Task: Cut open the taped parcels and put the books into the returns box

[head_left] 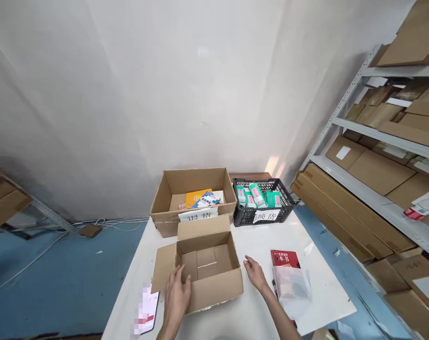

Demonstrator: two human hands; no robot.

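Observation:
A small open cardboard box (217,290) stands on the white table in front of me, its inside bare and its flaps folded outward. My left hand (177,295) rests at the box's front left corner, fingers apart, by the left flap. Just off the box's right side is my right hand (255,273), loosely open with nothing seen in it. Farther right lie a red book (285,258) and a translucent plastic bag (292,285) that overlaps its lower part. Part of a dark pen-like object (274,287) shows beside the bag.
Behind the small box are a larger carton (157,216) with books and a black crate (287,208) with green-and-pink packages; both carry paper signs. A phone (148,311) lies on the table's (129,288) left. Shelving (380,186) loaded with cartons stands at right.

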